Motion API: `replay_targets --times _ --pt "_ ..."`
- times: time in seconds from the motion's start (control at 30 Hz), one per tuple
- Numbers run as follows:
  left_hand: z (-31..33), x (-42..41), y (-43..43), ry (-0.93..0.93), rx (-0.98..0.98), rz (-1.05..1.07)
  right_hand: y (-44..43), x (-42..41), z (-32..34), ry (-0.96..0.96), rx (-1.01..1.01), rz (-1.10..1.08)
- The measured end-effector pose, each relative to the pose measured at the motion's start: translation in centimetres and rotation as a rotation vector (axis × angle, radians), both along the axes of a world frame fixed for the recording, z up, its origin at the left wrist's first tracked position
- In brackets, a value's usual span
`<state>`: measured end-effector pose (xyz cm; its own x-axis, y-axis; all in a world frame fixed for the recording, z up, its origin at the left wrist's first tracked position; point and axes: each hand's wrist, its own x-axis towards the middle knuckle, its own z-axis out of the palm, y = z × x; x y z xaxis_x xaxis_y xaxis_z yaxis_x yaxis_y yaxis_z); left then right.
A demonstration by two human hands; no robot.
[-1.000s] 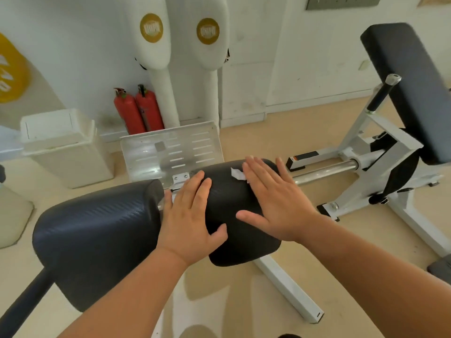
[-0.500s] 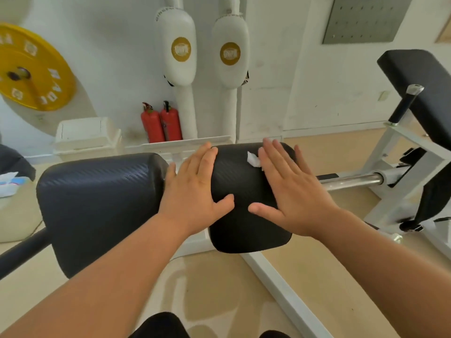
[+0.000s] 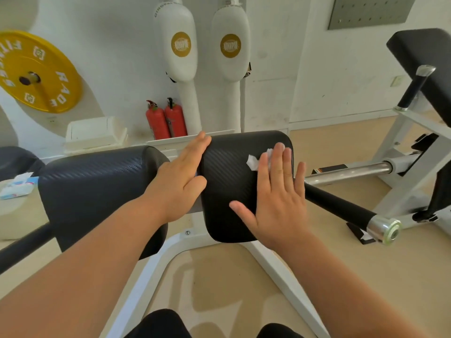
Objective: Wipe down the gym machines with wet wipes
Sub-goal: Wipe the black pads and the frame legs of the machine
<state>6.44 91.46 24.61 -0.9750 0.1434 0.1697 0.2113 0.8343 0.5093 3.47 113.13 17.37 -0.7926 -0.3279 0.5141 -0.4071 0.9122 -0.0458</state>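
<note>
Black woven-look vinyl covers two roller pads set side by side on one white machine frame (image 3: 275,267): the left pad (image 3: 97,191) and the right pad (image 3: 234,186). On the wall I count one yellow weight plate (image 3: 39,71), cut off at the edge, and two white strike bags (image 3: 178,45), with two red fire extinguishers (image 3: 158,120) below. Both hands lie flat, fingers straight. The left hand (image 3: 180,176) rests against the right pad's inner edge. The right hand (image 3: 278,191) presses one white wet wipe (image 3: 252,162) onto that pad's top, most of it hidden under the fingers (image 3: 275,162). One wipes pack (image 3: 17,185) sits far left, its print unreadable.
</note>
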Motion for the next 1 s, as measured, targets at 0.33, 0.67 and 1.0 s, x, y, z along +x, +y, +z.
replay_targets --times 0.33,0.67,1.0 --pt "-0.4 -0.6 0.0 -0.008 0.078 0.009 -1.4 4.3 -6.5 0.073 0.204 0.275" --pt "-0.7 -0.8 -0.1 0.015 0.064 0.013 -3.3 -0.6 1.9 -0.003 -0.078 -0.029" --pt "-0.6 -0.6 0.2 0.011 0.067 0.017 2.1 1.1 -4.2 0.114 0.204 0.15"
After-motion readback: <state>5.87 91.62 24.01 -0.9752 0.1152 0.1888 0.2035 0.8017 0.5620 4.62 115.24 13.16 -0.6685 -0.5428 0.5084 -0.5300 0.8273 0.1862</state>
